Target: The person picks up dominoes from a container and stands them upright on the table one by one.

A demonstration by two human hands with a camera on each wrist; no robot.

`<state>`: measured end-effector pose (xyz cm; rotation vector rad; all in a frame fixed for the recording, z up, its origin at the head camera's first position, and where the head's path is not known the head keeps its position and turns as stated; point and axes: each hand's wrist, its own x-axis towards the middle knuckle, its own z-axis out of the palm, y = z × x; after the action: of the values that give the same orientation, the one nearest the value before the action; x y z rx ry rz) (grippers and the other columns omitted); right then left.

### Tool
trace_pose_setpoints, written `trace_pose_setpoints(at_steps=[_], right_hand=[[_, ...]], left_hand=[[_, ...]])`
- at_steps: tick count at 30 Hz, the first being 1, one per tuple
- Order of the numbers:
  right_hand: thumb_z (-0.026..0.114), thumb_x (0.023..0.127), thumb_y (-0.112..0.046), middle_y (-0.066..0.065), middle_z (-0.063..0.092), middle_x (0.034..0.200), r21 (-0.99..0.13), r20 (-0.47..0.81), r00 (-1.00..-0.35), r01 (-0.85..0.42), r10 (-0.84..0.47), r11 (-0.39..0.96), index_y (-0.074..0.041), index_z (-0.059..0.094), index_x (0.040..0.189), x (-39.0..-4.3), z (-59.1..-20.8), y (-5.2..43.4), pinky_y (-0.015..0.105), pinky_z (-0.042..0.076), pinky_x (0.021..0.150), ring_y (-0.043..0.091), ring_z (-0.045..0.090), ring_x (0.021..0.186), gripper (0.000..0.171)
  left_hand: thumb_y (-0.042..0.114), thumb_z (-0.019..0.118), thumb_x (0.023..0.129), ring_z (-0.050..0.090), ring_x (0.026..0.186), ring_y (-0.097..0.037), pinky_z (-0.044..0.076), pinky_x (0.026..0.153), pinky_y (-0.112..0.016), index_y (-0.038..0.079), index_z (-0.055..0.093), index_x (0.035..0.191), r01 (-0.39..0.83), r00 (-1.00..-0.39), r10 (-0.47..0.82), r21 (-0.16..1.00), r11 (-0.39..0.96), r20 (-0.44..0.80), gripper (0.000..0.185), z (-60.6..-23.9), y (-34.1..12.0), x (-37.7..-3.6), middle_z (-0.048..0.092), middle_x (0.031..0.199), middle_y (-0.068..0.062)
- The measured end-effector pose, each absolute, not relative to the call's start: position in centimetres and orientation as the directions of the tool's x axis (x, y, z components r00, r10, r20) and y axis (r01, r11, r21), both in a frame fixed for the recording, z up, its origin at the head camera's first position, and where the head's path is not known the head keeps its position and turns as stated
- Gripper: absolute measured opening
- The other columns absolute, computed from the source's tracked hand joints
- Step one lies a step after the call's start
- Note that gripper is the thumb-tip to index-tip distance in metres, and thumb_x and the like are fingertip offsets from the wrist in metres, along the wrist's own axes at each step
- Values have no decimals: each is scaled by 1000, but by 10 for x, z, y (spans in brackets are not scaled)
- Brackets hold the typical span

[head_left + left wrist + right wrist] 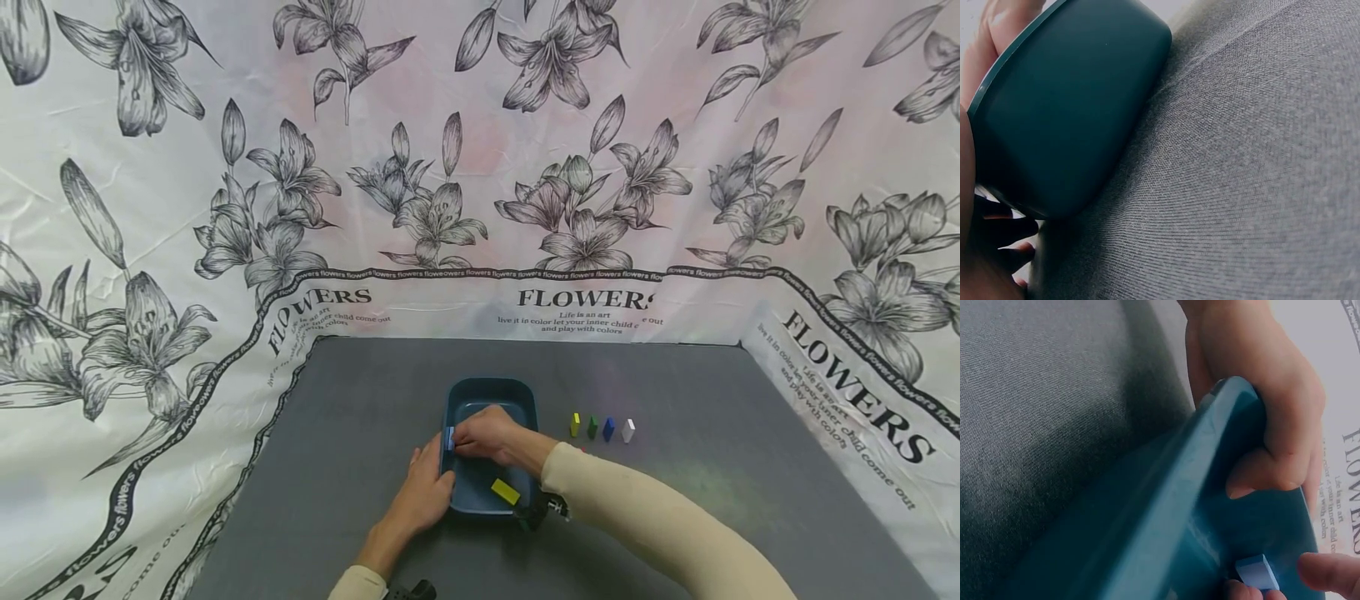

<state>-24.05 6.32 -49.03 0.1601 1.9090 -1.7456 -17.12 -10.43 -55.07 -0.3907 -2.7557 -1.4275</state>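
Backdrop: a white cloth printed with grey lilies and the word FLOWERS (585, 298) hangs behind and to both sides of a dark grey fabric-covered tabletop (712, 500).

A dark teal rectangular plastic tray (491, 392) sits near the middle of the tabletop, slightly toward the near edge. A flat yellow rectangular block (505, 491) lies inside it at the near right corner.

Left hand (426, 492): forearm comes in from the near edge, hand set against the tray's left wall. In the right wrist view its fingers (1285, 412) are curled over the rim, thumb inside the wall, gripping the tray. The left wrist view shows the tray's outer wall (1072, 106) resting on the fabric.

Right hand (487, 435): arm in a cream long sleeve (645, 517) crosses in from the near right corner, hand over the tray's left half. Its fingertips (1329, 572) pinch a small light blue rectangular block (450, 438) just inside the tray's left rim, close to the left hand.

To the right of the tray, apart from it, four small upright blocks stand in a row toward the right edge: yellow (574, 424), green (592, 427), blue (608, 429), white (627, 431).
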Motion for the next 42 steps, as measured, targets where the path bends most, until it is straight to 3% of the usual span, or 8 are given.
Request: trace_pose_setpoints(at_steps=[12, 25, 35, 42], right_hand=[[77, 96, -2, 20, 79, 115, -899, -438, -867, 418, -238, 131, 9, 76, 119, -238, -496, 60, 40, 65, 98, 26, 81, 105, 25], [81, 92, 0, 16, 77, 108, -905, -404, -889, 355, -215, 233, 2, 77, 113, -234, -487, 61, 39, 67, 90, 24, 81, 94, 22], [78, 94, -2, 15, 77, 114, -941, -260, -924, 178, -280, 287, 3, 71, 127, -225, -450, 84, 46, 66, 95, 25, 79, 96, 34], [79, 97, -8, 8, 78, 113, -919, -139, -938, 3, -317, 394, -7, 75, 130, -207, -418, 108, 45, 66, 96, 20, 77, 101, 33]], left_hand=[[4, 52, 98, 36, 163, -42, 9, 133, -72, -2, 36, 166, 222, -968, 220, 808, 545, 117, 71, -551, -102, -171, 45, 170, -24], [3, 52, 99, 37, 162, -45, 11, 132, -74, -4, 36, 166, 254, -962, 226, 796, 549, 151, 70, -550, -101, -169, 45, 169, -26], [1, 53, 97, 42, 158, -46, 12, 130, -76, 0, 42, 163, 267, -960, 221, 799, 539, 172, 66, -551, -102, -168, 52, 165, -24], [4, 52, 96, 45, 155, -48, 15, 128, -79, -2, 43, 163, 274, -960, 203, 806, 525, 194, 68, -554, -104, -168, 53, 163, -25]])
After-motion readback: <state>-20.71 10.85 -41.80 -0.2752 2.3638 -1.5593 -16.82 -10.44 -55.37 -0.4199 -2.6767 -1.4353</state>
